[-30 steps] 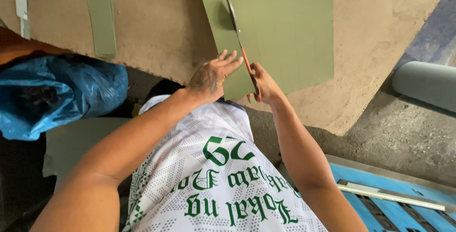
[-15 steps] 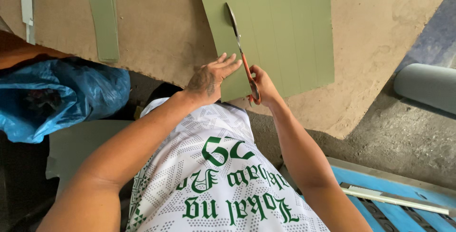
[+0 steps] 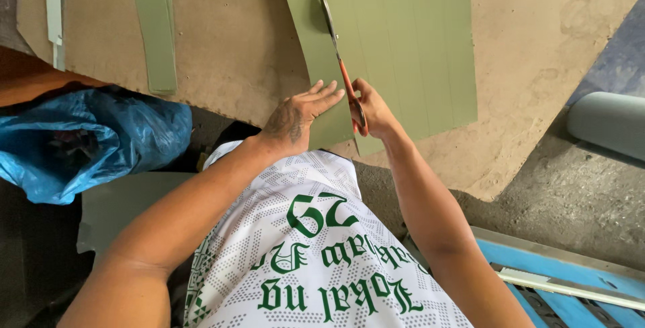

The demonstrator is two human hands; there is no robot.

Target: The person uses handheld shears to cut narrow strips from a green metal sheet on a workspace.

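Note:
A large olive-green sheet (image 3: pixel 403 39) lies on a brown board (image 3: pixel 235 39) on the floor. My right hand (image 3: pixel 373 110) grips orange-handled scissors (image 3: pixel 339 66) at the sheet's near edge, blades pointing away along a line in the sheet. My left hand (image 3: pixel 299 116) rests flat, fingers together, on the sheet's near left corner, just left of the scissors. Faint parallel lines run lengthwise across the sheet.
A cut green strip (image 3: pixel 154 26) and a thin white strip (image 3: pixel 52 12) lie on the board at left. A blue plastic bag (image 3: pixel 87 140) sits at left, a grey pipe (image 3: pixel 608 123) at right, and a blue frame (image 3: pixel 571 281) at bottom right.
The scissors' blades have drawn closer together along the sheet. My left hand has stayed pressed on the near left corner. The view has shifted slightly.

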